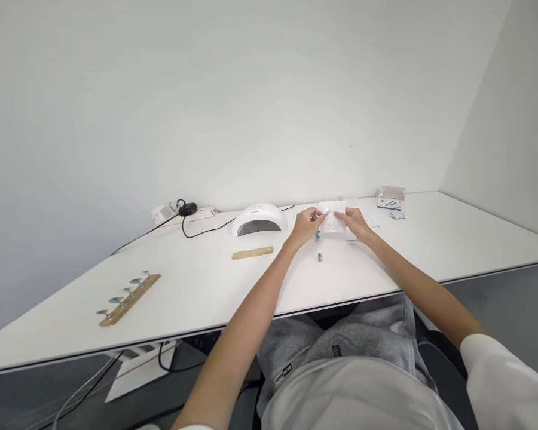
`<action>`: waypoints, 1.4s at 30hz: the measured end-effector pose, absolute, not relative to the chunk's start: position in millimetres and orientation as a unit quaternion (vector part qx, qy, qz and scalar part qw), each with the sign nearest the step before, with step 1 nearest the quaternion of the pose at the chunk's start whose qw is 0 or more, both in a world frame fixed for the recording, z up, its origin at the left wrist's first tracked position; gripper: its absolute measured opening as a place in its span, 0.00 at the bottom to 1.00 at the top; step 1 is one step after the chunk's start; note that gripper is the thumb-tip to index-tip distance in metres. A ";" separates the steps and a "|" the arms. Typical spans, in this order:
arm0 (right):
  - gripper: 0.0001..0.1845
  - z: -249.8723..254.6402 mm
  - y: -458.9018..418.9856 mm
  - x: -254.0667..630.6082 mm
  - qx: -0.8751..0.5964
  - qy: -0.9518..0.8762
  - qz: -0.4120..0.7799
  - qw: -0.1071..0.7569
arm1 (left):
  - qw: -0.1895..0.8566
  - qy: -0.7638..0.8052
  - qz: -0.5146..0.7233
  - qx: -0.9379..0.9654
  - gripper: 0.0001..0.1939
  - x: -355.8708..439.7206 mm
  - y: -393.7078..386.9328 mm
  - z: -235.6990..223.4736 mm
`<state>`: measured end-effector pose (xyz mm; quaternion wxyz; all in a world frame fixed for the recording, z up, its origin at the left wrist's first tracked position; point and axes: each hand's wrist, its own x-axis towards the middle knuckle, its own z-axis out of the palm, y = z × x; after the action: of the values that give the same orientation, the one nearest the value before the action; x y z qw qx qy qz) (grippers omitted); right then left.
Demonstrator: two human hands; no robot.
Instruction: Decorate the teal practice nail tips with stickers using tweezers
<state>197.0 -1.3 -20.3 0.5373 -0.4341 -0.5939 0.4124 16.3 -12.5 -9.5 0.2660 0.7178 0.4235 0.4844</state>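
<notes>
Near the far side of the white desk, my right hand [355,222] grips the right side of a white sheet [336,226] dotted with rows of tiny marks, thumb across its front. My left hand [305,226] is closed at the sheet's left edge, pinching a thin shiny piece [327,212] over it; its exact kind is too small to tell. Just below that hand stands a small green nail tip on a stand [317,236]. Closer to me is a second such nail tip [320,257].
A white nail lamp [259,220] stands left of my hands, its cable running to a power strip [197,214]. Before it lies a wooden bar [252,253]. Further left, a wooden holder [130,300] carries several nail tips. An opened small box [390,198] sits back right.
</notes>
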 end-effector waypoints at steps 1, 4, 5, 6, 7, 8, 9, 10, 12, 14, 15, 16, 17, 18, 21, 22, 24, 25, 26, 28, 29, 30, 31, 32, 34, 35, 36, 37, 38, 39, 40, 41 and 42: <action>0.18 -20.8 -0.5 197.1 -0.431 -0.594 0.411 0.541 | 0.277 0.424 0.484 0.714 0.12 16.2 -11.8 -9.7; 0.19 -21.1 -0.4 196.7 -0.426 -0.598 0.401 0.547 | 0.299 0.434 0.478 0.703 0.12 15.8 -8.8 -10.7; 0.19 -20.6 -1.3 196.3 -0.429 -0.601 0.396 0.546 | 0.301 0.438 0.476 0.701 0.12 15.7 -7.8 -10.9; 0.19 -19.9 -2.6 195.9 -0.433 -0.605 0.388 0.544 | 0.301 0.442 0.475 0.699 0.12 15.7 -7.0 -11.2; 0.20 -19.0 -4.3 195.3 -0.438 -0.609 0.380 0.541 | 0.301 0.445 0.475 0.697 0.11 15.7 -6.3 -11.5; 0.20 -17.9 -6.2 194.8 -0.442 -0.613 0.371 0.540 | 0.300 0.447 0.478 0.695 0.11 15.8 -5.7 -11.8; 0.20 -16.8 -8.2 194.3 -0.446 -0.617 0.364 0.537 | 0.299 0.447 0.481 0.692 0.11 16.0 -5.3 -12.1; 0.21 -15.8 -10.0 193.8 -0.447 -0.621 0.358 0.536 | 0.297 0.445 0.486 0.691 0.10 16.1 -4.9 -12.5; 0.21 -14.4 -12.6 193.2 -0.443 -0.628 0.353 0.534 | 0.293 0.441 0.492 0.691 0.10 16.4 -4.7 -13.1; 0.21 -14.3 -13.1 193.2 -0.437 -0.636 0.349 0.532 | 0.286 0.441 0.493 0.693 0.09 16.7 -5.3 -12.9; 0.21 -14.9 -12.5 193.4 -0.436 -0.640 0.345 0.531 | 0.283 0.442 0.492 0.694 0.09 16.9 -6.0 -12.4; 0.20 -15.9 -11.3 193.7 -0.437 -0.644 0.338 0.529 | 0.282 0.444 0.491 0.694 0.09 17.1 -7.0 -11.6; 0.20 -17.2 -9.7 194.2 -0.439 -0.651 0.328 0.526 | 0.283 0.444 0.491 0.694 0.09 17.4 -8.1 -10.6; 0.19 -18.7 -7.8 194.8 -0.443 -0.657 0.315 0.522 | 0.287 0.441 0.493 0.693 0.08 17.7 -9.4 -9.4; 0.15 -23.5 -0.7 197.8 -0.466 -0.679 0.265 0.502 | 0.315 0.429 0.498 0.685 0.09 18.0 -13.5 -5.4; 0.14 -24.8 1.8 199.4 -0.482 -0.684 0.245 0.490 | 0.323 0.426 0.500 0.681 0.09 17.8 -14.8 -4.1; 0.10 -27.0 6.3 203.8 -0.533 -0.687 0.204 0.451 | 0.330 0.424 0.504 0.676 0.10 17.1 -16.7 -1.9; 0.09 -28.0 8.1 206.6 -0.566 -0.683 0.180 0.424 | 0.329 0.425 0.507 0.674 0.10 16.5 -17.2 -1.0; 0.08 -29.1 9.6 209.7 -0.602 -0.676 0.154 0.396 | 0.327 0.427 0.510 0.671 0.10 15.9 -17.4 -0.3; 0.16 -31.8 11.4 216.0 -0.663 -0.657 0.110 0.341 | 0.325 0.431 0.517 0.665 0.10 14.8 -16.8 0.6; 0.22 -33.5 11.7 219.0 -0.681 -0.652 0.094 0.320 | 0.323 0.431 0.521 0.662 0.10 14.2 -15.9 0.7; 0.27 -35.1 11.8 221.5 -0.692 -0.651 0.078 0.303 | 0.321 0.431 0.525 0.660 0.10 13.7 -14.8 0.5; 0.30 -36.7 11.8 223.5 -0.697 -0.652 0.059 0.293 | 0.318 0.431 0.530 0.658 0.10 13.1 -13.5 0.2; 0.32 -38.1 11.8 224.9 -0.697 -0.656 0.037 0.288 | 0.313 0.432 0.534 0.656 0.10 12.5 -12.1 -0.3; 0.30 -39.2 12.0 225.7 -0.690 -0.662 -0.013 0.293 | 0.302 0.441 0.536 0.654 0.09 11.2 -9.5 -1.5; 0.26 -38.8 12.1 225.1 -0.680 -0.670 -0.022 0.298 | 0.297 0.450 0.532 0.653 0.09 10.5 -8.4 -2.1; 0.22 -37.7 12.1 223.9 -0.663 -0.686 -0.008 0.299 | 0.292 0.462 0.526 0.652 0.09 9.7 -7.5 -2.6; 0.18 -36.1 11.6 222.0 -0.637 -0.711 0.031 0.296 | 0.288 0.475 0.517 0.651 0.08 9.0 -6.9 -2.9; 0.15 -33.9 10.5 219.6 -0.603 -0.740 0.089 0.286 | 0.284 0.489 0.507 0.650 0.07 8.2 -6.5 -2.9; 0.13 -31.4 8.7 216.7 -0.562 -0.767 0.157 0.269 | 0.281 0.503 0.497 0.649 0.07 7.5 -6.4 -2.8; 0.12 -28.7 6.0 213.4 -0.515 -0.790 0.223 0.247 | 0.277 0.515 0.489 0.647 0.06 6.9 -6.4 -2.4; 0.11 -26.0 2.5 209.9 -0.468 -0.807 0.282 0.222 | 0.274 0.525 0.484 0.644 0.06 6.4 -6.6 -1.8; 0.12 -23.5 -1.5 206.3 -0.425 -0.820 0.326 0.199 | 0.270 0.532 0.483 0.641 0.06 6.0 -6.8 -1.1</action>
<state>206.3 -1.5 -23.5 0.1988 -0.4254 -0.8204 0.3261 6.0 -6.8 -1.1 0.2703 0.6410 0.5319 0.4829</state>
